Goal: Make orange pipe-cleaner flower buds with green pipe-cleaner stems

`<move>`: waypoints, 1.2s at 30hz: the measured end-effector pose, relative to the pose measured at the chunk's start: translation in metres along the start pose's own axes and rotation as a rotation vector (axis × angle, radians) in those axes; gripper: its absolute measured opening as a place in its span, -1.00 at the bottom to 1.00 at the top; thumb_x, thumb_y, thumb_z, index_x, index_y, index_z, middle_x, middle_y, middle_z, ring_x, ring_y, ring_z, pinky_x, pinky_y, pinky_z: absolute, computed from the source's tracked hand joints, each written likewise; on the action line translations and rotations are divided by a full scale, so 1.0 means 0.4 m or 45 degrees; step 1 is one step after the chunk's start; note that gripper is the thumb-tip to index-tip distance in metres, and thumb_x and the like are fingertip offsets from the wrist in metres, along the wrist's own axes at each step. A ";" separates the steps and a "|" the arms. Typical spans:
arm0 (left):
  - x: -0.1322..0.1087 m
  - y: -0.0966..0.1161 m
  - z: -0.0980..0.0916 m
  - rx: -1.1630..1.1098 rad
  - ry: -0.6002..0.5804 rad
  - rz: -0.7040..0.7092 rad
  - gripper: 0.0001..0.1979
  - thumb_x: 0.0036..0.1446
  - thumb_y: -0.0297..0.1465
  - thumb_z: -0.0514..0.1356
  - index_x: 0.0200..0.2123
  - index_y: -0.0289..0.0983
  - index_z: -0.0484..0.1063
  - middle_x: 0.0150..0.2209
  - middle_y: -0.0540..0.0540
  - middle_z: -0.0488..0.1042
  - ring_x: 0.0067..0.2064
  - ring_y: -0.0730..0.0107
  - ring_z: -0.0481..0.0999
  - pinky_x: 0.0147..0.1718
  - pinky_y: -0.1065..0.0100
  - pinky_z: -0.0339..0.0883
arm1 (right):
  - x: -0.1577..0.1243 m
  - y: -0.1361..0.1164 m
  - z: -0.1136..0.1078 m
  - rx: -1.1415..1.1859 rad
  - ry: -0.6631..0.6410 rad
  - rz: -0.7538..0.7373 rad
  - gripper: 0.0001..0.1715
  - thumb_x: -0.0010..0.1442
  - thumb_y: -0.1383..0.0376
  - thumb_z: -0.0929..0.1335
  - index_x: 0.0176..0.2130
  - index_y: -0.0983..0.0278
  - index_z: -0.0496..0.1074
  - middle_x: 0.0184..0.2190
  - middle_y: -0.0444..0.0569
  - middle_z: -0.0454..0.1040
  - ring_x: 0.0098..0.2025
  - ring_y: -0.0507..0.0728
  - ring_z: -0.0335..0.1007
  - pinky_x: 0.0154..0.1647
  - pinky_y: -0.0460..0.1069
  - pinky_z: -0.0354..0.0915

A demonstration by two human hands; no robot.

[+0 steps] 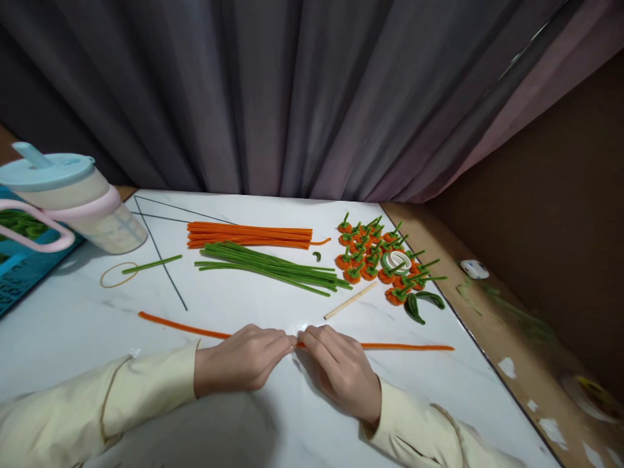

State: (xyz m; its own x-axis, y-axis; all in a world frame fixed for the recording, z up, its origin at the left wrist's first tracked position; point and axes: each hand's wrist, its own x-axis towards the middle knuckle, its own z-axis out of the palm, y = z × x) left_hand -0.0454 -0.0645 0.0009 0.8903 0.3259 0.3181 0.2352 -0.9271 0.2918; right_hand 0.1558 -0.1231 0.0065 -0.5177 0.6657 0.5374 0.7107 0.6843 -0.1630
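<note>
An orange pipe cleaner (409,346) runs sideways through both hands near the front of the table. My left hand (246,356) is closed on it, its fingertips meeting those of my right hand (338,364) at the middle. The right fingers pinch the same pipe cleaner. Its two ends stick out on either side; the part inside the hands is hidden. Beyond the hands lie a bundle of orange pipe cleaners (248,235) and a spread of green pipe cleaners (268,265). A thin wooden stick (350,300) rests just past my right hand.
Several small orange pumpkins with green stems (351,274) cluster at right around a roll of tape (397,262). Two dark green curled pieces (414,308) lie beside them. A tumbler (102,214) stands at left near a rubber band (118,275) and thin dark rods (163,257).
</note>
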 end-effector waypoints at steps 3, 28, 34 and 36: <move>0.003 0.001 -0.003 0.038 0.019 0.014 -0.72 0.27 -0.53 -0.14 -0.37 -0.32 0.33 -0.52 -0.07 0.41 -0.52 0.38 0.39 -0.57 0.39 0.25 | 0.005 0.002 -0.005 -0.104 0.058 -0.181 -0.69 0.25 0.49 0.16 -0.04 0.51 0.32 -0.29 0.16 0.52 -0.26 0.16 0.40 -0.35 0.01 0.32; 0.007 0.004 -0.005 -0.084 -0.093 -0.035 -0.71 0.34 -0.36 -0.15 -0.20 -0.30 0.33 -0.43 -0.07 0.48 -0.43 0.41 0.47 -0.45 0.46 0.29 | 0.006 -0.013 0.004 -0.021 0.136 -0.296 -0.66 0.20 0.56 0.13 -0.52 0.32 0.25 -0.64 -0.04 0.30 -0.57 0.05 0.10 -0.57 -0.04 0.06; 0.023 0.018 -0.044 -0.331 -0.172 -0.294 -0.74 0.32 -0.30 -0.09 -0.13 -0.29 0.31 -0.36 -0.08 0.49 -0.40 0.38 0.48 -0.44 0.43 0.24 | 0.032 0.012 -0.082 -0.226 0.184 -0.417 -0.68 0.24 0.54 0.09 -0.37 0.39 0.33 -0.54 0.13 0.46 -0.49 0.13 0.31 -0.50 0.01 0.21; 0.035 0.024 -0.086 -0.487 -0.243 -0.475 -0.74 0.30 -0.26 -0.04 -0.13 -0.29 0.30 -0.44 -0.01 0.44 -0.46 0.42 0.42 -0.48 0.45 0.19 | 0.044 0.039 -0.145 -0.391 0.177 -0.418 -0.68 0.28 0.50 0.08 -0.24 0.42 0.36 -0.39 0.20 0.52 -0.32 0.16 0.41 -0.37 0.04 0.30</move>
State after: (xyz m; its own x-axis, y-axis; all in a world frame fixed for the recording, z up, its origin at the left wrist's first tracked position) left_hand -0.0440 -0.0624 0.0390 0.8369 0.5466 -0.0278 0.4212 -0.6107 0.6706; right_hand 0.1855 -0.1181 0.0614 -0.6852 0.3682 0.6285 0.6388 0.7184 0.2755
